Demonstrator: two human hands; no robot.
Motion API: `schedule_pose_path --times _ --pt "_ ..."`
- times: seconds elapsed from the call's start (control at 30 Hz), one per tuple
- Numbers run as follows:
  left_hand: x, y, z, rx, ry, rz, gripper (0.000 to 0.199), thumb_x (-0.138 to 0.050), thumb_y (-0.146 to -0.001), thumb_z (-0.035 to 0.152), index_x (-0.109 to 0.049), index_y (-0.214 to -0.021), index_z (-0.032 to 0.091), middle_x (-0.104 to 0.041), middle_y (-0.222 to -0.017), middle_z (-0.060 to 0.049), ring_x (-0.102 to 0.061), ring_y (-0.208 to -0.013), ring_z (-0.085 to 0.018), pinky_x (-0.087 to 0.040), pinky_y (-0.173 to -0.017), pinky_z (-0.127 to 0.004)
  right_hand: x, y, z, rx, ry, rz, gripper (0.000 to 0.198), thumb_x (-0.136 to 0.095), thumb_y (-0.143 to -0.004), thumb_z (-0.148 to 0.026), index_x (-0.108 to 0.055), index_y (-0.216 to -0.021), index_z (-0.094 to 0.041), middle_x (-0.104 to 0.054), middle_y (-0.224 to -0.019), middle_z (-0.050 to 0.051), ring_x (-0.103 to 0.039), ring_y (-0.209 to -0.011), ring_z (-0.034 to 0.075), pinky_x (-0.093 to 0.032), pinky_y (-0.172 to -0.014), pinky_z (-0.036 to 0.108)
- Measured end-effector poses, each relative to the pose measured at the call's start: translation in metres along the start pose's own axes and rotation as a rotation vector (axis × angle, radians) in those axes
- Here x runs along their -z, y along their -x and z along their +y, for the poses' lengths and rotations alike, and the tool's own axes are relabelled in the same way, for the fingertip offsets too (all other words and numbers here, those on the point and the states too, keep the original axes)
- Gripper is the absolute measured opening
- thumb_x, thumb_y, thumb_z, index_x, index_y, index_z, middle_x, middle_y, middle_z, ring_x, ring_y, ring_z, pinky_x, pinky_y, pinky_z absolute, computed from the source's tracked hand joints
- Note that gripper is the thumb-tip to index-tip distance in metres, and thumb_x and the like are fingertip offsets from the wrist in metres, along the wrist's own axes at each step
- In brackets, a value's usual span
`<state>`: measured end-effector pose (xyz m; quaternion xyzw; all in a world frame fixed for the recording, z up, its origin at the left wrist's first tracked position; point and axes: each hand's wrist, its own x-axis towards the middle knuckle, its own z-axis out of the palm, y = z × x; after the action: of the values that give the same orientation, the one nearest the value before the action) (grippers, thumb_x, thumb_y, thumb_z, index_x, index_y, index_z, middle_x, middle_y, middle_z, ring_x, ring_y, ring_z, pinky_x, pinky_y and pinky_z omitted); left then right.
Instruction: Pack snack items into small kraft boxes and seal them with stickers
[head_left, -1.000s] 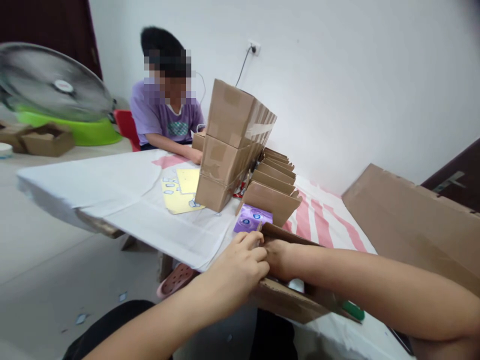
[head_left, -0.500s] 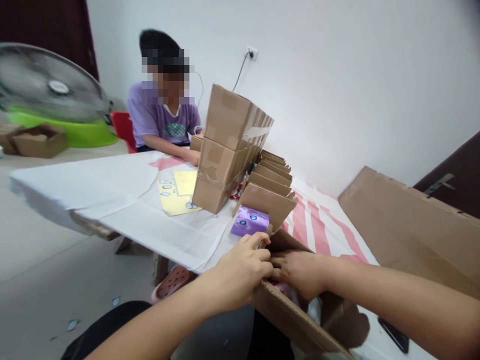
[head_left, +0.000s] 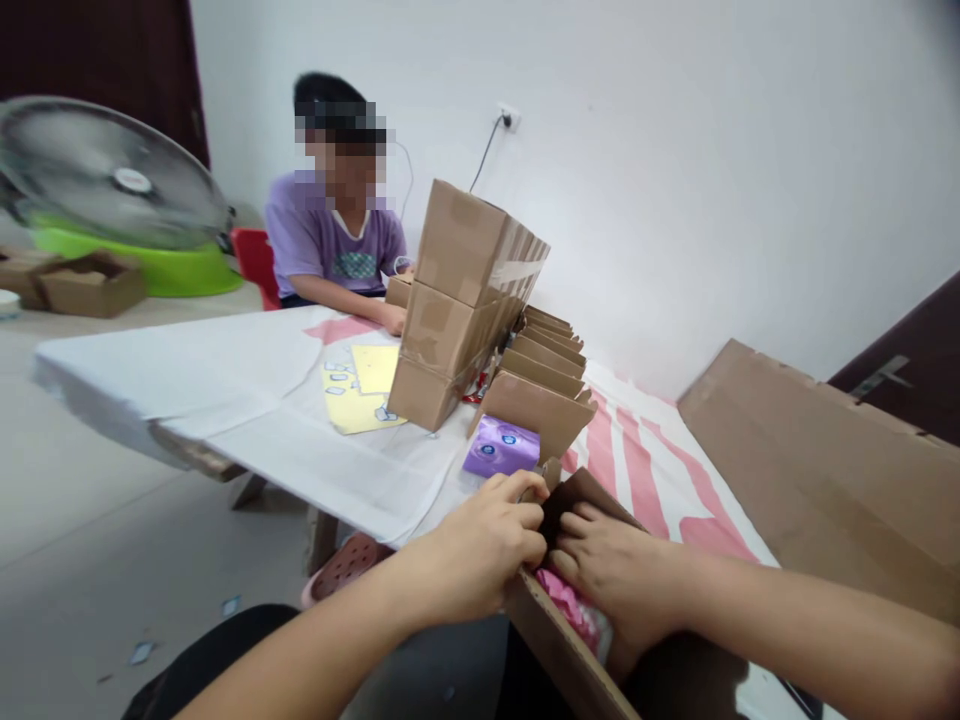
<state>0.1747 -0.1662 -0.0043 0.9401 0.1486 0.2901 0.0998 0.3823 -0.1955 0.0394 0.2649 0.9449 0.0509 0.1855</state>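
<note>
My left hand point(head_left: 491, 545) is closed round the near corner of an open cardboard box point(head_left: 559, 640), its fingers curled over the rim. Inside that box is my right hand point(head_left: 611, 570), fingers apart and bent downward, with the fingertips partly hidden. Under it shows a crinkled pink and white package point(head_left: 566, 605); the rest of the contents is covered by my hand and arm. Just beyond my left hand, a purple tissue pack point(head_left: 501, 446) lies on the table against a row of open cartons point(head_left: 536, 405).
Closed cartons point(head_left: 439, 325) are stacked on the cloth-covered table point(head_left: 247, 385), beside yellow sheets point(head_left: 360, 390). Across the table sits a person in a purple shirt point(head_left: 337, 240). A large fan point(head_left: 127, 185) stands left, and a big cardboard sheet point(head_left: 817, 470) leans at right.
My right hand has shifted slightly within the box, and more of the pink package shows. My left hand keeps its hold on the box. The view has moved a little.
</note>
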Motion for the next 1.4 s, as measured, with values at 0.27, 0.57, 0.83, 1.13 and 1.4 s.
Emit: schedule_pose_path --times 0.27,0.57,0.83,1.13,1.4 --pt "0.023 0.008 -0.018 0.186 -0.036 0.042 0.013 -0.065 -0.068 0.007 -0.061 -0.064 0.019 -0.061 -0.073 -0.002 -0.043 -0.106 -0.024 -0.039 -0.092 -0.037 0.024 0.047 0.013 -0.308 -0.130 0.544 0.063 -0.072 -0.065 -0.042 -0.044 -0.116 -0.017 -0.058 -0.108 0.013 -0.057 -0.096 0.026 -0.049 -0.080 0.039" --pt "0.026 0.007 -0.055 0.269 -0.172 0.150 0.010 -0.062 -0.074 0.009 -0.063 -0.073 0.019 -0.065 -0.093 -0.005 -0.041 -0.116 -0.028 -0.037 -0.096 -0.047 -0.005 0.058 0.063 -0.788 -0.796 1.130 0.061 -0.081 -0.057 -0.046 -0.057 -0.106 -0.019 -0.069 -0.097 0.011 -0.066 -0.088 0.033 -0.057 -0.070 0.048" --pt "0.023 0.004 -0.071 0.270 -0.127 0.245 0.040 -0.065 -0.069 0.009 -0.058 -0.105 0.024 -0.037 -0.147 -0.006 -0.014 -0.141 -0.033 -0.019 -0.110 -0.057 -0.004 0.005 0.120 -0.705 -1.406 1.513 0.045 -0.080 -0.062 -0.039 -0.065 -0.098 -0.017 -0.073 -0.092 0.005 -0.069 -0.084 0.024 -0.058 -0.074 0.037" --pt "0.028 -0.015 -0.114 0.318 0.721 0.651 0.046 -0.051 -0.085 0.054 -0.054 -0.114 0.018 -0.057 -0.122 -0.012 -0.050 -0.119 -0.028 -0.037 -0.104 -0.043 -0.012 -0.040 0.170 -0.714 -1.523 1.560 0.047 -0.084 -0.056 -0.036 -0.064 -0.095 -0.017 -0.074 -0.089 0.004 -0.070 -0.080 0.023 -0.059 -0.074 0.036" --pt "0.044 -0.104 -0.180 0.594 0.739 0.528 0.088 -0.076 -0.063 0.046 -0.036 -0.134 0.014 -0.043 -0.140 -0.022 -0.049 -0.124 -0.030 -0.040 -0.102 -0.043 -0.005 -0.063 0.189 -0.589 -1.494 1.491 0.051 -0.083 -0.055 -0.039 -0.063 -0.095 -0.017 -0.074 -0.089 0.005 -0.070 -0.084 0.026 -0.057 -0.081 0.040"
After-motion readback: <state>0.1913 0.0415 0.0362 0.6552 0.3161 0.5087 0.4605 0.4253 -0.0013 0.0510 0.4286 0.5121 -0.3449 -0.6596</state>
